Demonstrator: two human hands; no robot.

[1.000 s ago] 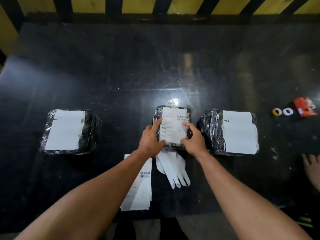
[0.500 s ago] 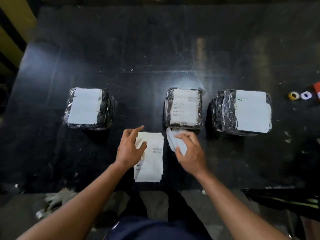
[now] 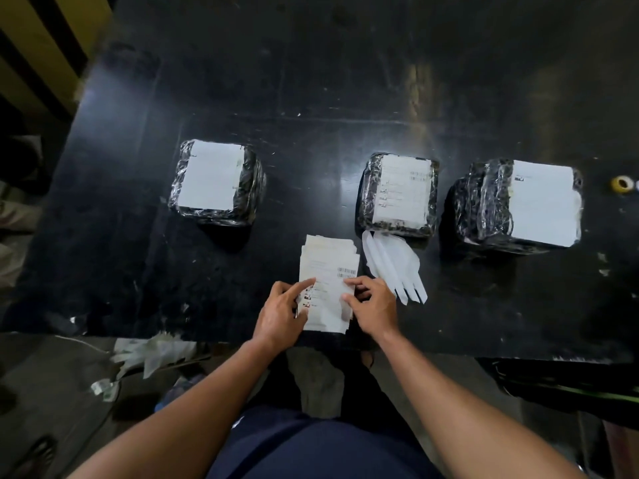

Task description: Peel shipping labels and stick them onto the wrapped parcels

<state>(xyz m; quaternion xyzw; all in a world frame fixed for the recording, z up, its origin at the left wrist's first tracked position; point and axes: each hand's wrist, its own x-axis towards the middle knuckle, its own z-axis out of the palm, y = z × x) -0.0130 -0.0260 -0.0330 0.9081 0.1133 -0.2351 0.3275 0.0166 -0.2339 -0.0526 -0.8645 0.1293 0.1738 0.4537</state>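
Labels (image 3: 328, 274) lie in a loose, fanned pile at the near edge of the black table (image 3: 311, 81), just in front of the middle parcel (image 3: 397, 193), and both hands are on the pile's near half. The left hand (image 3: 281, 318) lies along the left edge with its forefinger stretched flat across the top sheet and its other fingers bent at the paper's side; the right hand (image 3: 375, 307) has its fingers curled at the right edge, apparently picking at a corner, though whether a sheet is truly pinched cannot be told. The main risk, as I judge it, is lifting two sheets at once or tearing the top one, since the edges are uneven and overlap; a peeled label could also curl and stick to itself or to the peeled backings (image 3: 394, 264) just to the right. All three parcels in view, the left parcel (image 3: 216, 183) and the right parcel (image 3: 518, 203) included, already carry a white sheet, so a second label on one of them is possible. Compared with half a second ago, the right hand has left the backings and come over to the pile, and the left forefinger has come further across the top sheet.
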